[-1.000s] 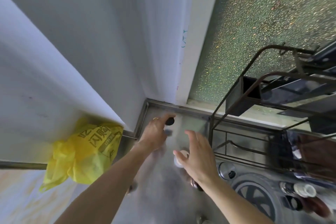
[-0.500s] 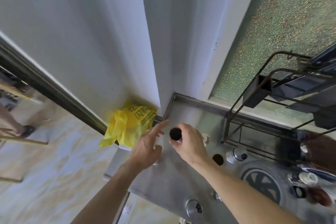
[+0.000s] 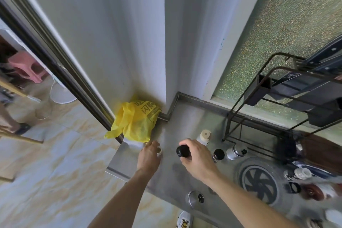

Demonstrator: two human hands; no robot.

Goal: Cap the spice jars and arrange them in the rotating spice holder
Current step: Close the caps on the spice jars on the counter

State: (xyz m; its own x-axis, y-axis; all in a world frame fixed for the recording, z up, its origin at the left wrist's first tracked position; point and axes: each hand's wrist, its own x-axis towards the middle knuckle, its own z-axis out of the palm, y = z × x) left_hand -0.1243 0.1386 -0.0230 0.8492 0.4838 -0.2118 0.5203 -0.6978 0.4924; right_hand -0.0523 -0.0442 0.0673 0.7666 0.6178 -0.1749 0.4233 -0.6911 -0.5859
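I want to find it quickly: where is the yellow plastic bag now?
The yellow plastic bag sits left of centre in the head view, in the wall corner at the counter's far left end, just beyond the left hand.

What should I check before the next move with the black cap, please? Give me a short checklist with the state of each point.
1. Black cap held firmly in the right hand: ok, the fingers wrap around it.
2. Left hand has a jar to receive the cap: cannot tell; it rests on a small pale thing at the counter edge, mostly hidden.
3. Other jars out of the way: ok; the white-topped jar stands behind the right hand, the black-capped jar and silver-lidded jar beside it.
4. Round holder reachable: ok, it lies on the counter to the right.
5. Free slot in the holder: cannot tell, blurred.
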